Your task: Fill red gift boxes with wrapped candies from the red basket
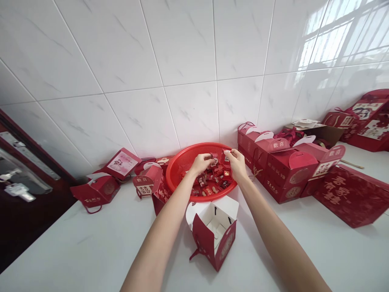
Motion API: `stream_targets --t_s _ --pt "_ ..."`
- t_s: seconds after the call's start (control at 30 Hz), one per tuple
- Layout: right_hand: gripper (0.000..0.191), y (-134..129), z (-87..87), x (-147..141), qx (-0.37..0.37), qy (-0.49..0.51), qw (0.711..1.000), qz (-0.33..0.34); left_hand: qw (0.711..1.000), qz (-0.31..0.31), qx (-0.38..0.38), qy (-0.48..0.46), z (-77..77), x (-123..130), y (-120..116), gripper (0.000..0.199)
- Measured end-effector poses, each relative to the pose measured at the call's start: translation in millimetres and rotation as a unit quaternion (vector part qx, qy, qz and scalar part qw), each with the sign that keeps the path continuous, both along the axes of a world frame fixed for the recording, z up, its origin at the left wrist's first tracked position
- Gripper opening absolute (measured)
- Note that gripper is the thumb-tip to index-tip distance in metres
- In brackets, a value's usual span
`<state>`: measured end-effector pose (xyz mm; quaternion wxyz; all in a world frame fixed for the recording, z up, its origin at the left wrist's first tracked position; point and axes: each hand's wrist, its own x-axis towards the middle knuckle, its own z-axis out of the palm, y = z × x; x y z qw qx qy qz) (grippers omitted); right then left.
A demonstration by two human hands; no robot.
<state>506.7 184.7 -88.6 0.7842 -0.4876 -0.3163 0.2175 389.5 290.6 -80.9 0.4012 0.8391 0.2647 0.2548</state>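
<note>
A round red plastic basket (175, 170) stands against the tiled wall, with several small red-wrapped candies (209, 178) inside. Over its middle, my left hand (201, 163) is closed on a small red packet (214, 159). My right hand (236, 162) pinches another small red and white packet (226, 155) at the basket's right side. Between my forearms, in front of the basket, sits an open red box (212, 235) with a white inside. Its top flaps are spread and no candy shows in it.
Red gift boxes (282, 174) crowd the right side, with a large red box (352, 194) beyond them. More red boxes (100, 188) stand at the left, beside a dark door frame (27, 194) with keys. White tiles (194, 113) rise behind the basket.
</note>
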Motion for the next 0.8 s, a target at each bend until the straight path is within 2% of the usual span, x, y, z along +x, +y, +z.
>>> stream_targets --t_s 0.17,0.37,0.6,0.8 --pt "0.031 1 -1.9 1 -0.008 0.004 1.000 0.015 0.988 -0.048 -0.086 -0.115 7.9 -2 -5 0.044" --pt "0.035 0 0.0 -1 -0.005 0.007 0.999 0.044 0.965 -0.099 -0.168 -0.178 11.0 -1 -12 0.044" --pt "0.034 -4 1.6 -2 -0.012 -0.014 0.997 0.076 0.959 -0.086 -0.205 -0.175 11.8 0 -14 0.038" --pt "0.038 -4 -0.3 -2 -0.026 -0.025 0.995 0.092 0.965 -0.073 -0.182 -0.175 8.1 1 -10 0.039"
